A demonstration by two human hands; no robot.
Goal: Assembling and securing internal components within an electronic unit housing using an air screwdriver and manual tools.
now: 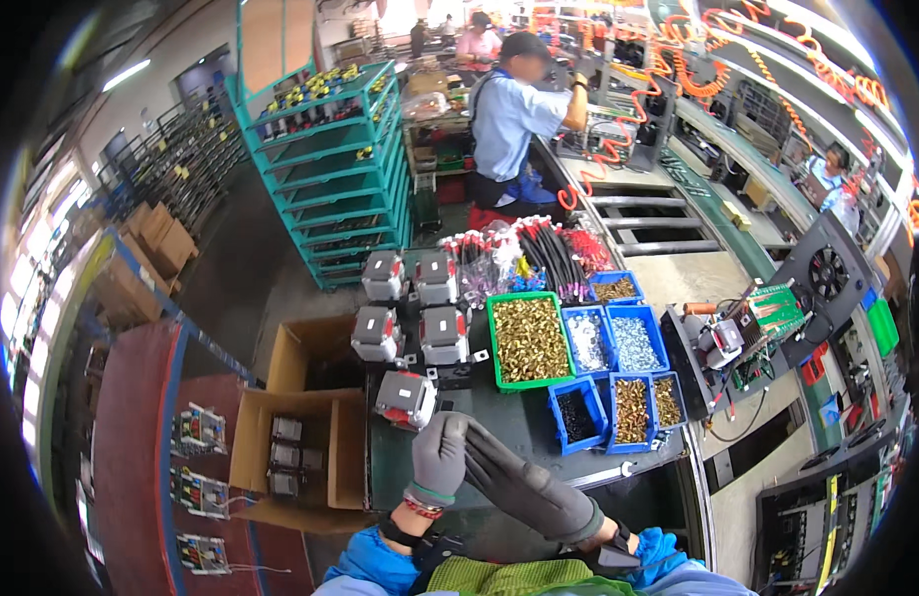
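Note:
Both my hands wear grey work gloves and meet above the near edge of the dark green bench [519,412]. My left hand [439,459] is closed, its curled fingers against the fingertips of the right glove; what it pinches there is hidden. My right hand [539,489] points up and left, its fingers stretched out flat and nothing in its palm that I can see. Just beyond the left hand sits a grey block-shaped transformer [407,399]. Several similar ones stand behind it, among them another transformer [444,333].
A green bin [570,381] of brass-coloured screws and blue bins [600,442] of small hardware stand mid-bench. Wire bundles [549,253] lie behind; a wrench [626,468] lies at the front right. An open carton [350,457] is left, an opened chassis [693,382] right. A co-worker [514,119] works ahead.

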